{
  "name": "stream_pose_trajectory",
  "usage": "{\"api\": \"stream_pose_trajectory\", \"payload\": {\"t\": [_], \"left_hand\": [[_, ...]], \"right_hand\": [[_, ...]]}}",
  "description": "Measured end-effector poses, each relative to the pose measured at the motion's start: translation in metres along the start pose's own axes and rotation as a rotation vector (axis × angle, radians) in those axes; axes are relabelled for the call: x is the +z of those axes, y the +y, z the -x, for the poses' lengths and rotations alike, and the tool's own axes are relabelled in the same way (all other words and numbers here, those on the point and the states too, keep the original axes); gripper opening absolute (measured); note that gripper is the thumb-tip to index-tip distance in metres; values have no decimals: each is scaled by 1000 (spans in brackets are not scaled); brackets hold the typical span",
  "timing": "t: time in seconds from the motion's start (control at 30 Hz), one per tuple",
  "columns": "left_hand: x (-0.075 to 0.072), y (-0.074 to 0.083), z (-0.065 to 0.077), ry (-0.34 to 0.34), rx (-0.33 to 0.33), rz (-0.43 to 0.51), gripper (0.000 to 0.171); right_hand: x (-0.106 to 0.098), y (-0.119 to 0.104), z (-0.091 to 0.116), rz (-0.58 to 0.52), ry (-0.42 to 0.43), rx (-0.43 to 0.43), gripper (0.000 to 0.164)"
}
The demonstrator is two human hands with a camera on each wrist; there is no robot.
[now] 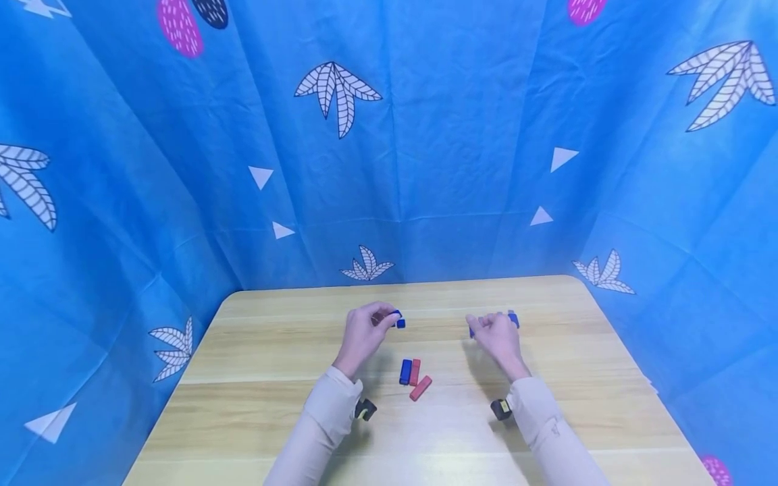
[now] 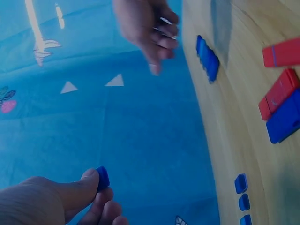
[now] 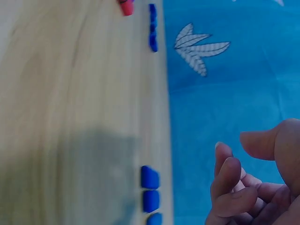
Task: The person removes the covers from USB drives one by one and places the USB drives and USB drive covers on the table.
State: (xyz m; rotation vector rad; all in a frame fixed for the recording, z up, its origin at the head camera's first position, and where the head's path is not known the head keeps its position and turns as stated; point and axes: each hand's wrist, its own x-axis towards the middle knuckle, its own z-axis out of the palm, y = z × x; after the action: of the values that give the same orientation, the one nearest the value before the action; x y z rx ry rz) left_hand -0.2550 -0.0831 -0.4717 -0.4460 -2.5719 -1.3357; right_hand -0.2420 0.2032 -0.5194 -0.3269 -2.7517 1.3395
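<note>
My left hand (image 1: pixel 363 332) pinches a small blue cap-like piece (image 2: pixel 103 179) between thumb and forefinger, raised above the table in the left wrist view. Below it, several like blue pieces (image 2: pixel 241 183) stand in a spaced row on the wood. My right hand (image 3: pixel 253 187) hovers near the table's far side with nothing in it, thumb apart from the loosely bent fingers. Beside and under that hand, another row of blue pieces (image 3: pixel 150 177) lies on the tabletop, partly hidden by the hand in the head view.
Between the forearms, one blue stick-like block (image 1: pixel 405 372) and two red ones (image 1: pixel 421 388) lie on the wooden table (image 1: pixel 255 405); the blocks have a seam near one end. A blue patterned curtain (image 1: pixel 462 169) hangs behind the table's far edge and at both sides.
</note>
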Motion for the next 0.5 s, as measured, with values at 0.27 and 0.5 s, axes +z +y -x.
{"api": "stream_pose_trajectory", "payload": {"t": [0.27, 0.5], "left_hand": [[18, -14, -31, -150, -3, -97, 13], [37, -27, -50, -249, -35, -201, 12]], "right_hand": [[-9, -24, 16, -53, 6, -37, 42], [-17, -38, 30, -66, 21, -102, 39]]}}
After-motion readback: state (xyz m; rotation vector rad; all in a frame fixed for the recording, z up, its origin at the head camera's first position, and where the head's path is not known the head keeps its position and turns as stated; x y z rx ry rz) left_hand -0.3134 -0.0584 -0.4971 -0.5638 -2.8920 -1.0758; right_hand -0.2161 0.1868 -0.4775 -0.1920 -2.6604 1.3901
